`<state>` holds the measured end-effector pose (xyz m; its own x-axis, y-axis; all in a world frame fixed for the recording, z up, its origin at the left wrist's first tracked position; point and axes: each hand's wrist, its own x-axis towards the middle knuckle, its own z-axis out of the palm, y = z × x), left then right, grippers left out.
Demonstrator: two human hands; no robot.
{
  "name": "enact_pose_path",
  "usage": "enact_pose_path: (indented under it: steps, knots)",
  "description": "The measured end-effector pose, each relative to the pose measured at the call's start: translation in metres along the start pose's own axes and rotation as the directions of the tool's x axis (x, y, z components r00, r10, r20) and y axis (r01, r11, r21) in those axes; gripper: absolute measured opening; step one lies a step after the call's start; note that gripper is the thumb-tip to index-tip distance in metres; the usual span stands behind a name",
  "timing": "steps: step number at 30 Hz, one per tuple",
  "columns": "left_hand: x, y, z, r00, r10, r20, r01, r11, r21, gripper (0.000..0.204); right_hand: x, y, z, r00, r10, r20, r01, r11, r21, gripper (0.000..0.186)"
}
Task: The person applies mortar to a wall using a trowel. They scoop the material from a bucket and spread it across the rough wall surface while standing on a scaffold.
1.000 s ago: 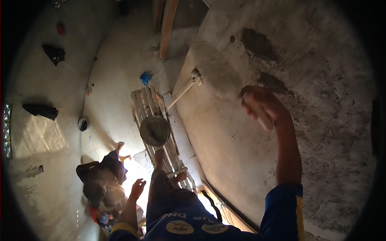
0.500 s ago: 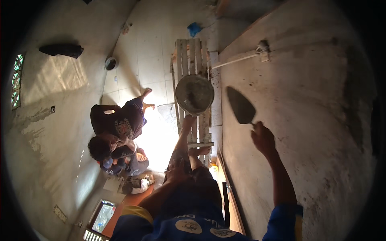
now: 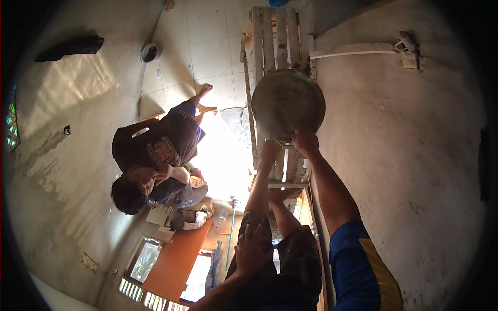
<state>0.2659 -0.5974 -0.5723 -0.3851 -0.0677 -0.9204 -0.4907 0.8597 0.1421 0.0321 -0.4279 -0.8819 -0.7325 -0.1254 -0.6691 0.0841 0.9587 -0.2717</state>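
Note:
My left hand lies flat on my left thigh, fingers spread, holding nothing. My right arm reaches forward, and my right hand is closed at the near rim of a round grey mortar bucket. The pointed trowel it held half a second ago is hard to make out now; its blade seems to be down inside the dim bucket. That bucket stands on a slatted wooden scaffold plank, just ahead of my bare foot.
A plastered wall rises close on my right, with a pale batten against it. Down on the left, a person in a dark shirt is near other people. A small bucket stands on the tiled floor far left.
My right hand has swung from beside the right wall down to the bucket, taking the trowel with it. My view has dipped closer to the bucket. The left hand stays on my thigh.

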Motion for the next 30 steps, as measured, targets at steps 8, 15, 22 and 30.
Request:
enact_pose_path:
  steps: [8,15,22,30]
  knots:
    - [0.000,-0.002,0.000,1.000,0.016,0.004,-0.016,0.999,-0.051,0.093,-0.053,0.026,-0.006,0.999,-0.009,-0.036,0.015,0.984,0.178,0.036]
    - [0.006,0.015,-0.017,0.994,0.105,-0.023,-0.104,0.994,0.018,0.089,-0.105,0.038,-0.053,0.985,0.028,-0.173,0.023,0.959,0.284,0.032]
    - [0.091,-0.055,-0.110,0.626,0.358,-0.693,-0.517,0.855,-0.025,0.071,-0.202,-0.027,-0.212,0.957,-0.119,-0.265,0.197,0.936,0.291,0.028]
    - [-0.208,0.265,-0.670,-0.251,0.712,-0.656,-0.105,0.653,0.750,0.063,-0.375,-0.042,-0.480,0.897,-0.377,-0.229,0.418,0.893,0.169,0.032]
